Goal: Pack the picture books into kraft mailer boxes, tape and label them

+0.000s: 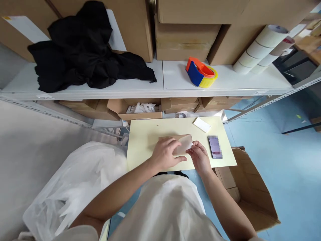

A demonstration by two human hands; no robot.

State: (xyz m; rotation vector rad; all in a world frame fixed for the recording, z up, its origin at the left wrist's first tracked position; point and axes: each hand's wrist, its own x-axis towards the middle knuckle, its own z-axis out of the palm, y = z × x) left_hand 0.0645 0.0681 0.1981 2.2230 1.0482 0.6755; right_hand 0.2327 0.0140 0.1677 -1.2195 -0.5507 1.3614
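Note:
My left hand (165,152) lies over a flat brown piece (168,137), its thumb and fingers spread. The brown piece, perhaps card or kraft paper, rests on the pale yellow tabletop (142,140), partly hidden by that hand. A thin whitish sheet (185,144) covers its right part. Between thumb and fingertips, my right hand (199,155) pinches the sheet's right corner. To the right of this hand is a phone (214,147) with a lit, blurred screen. Farther back lies a small white rectangular item (202,125).
Above the table's far edge runs a shelf (165,93) with black cloth (85,50), a tape dispenser (200,73), label rolls (260,48) and cardboard boxes (185,36). An open carton (250,187) stands on the floor at right. White plastic sheeting (82,180) bulges at left.

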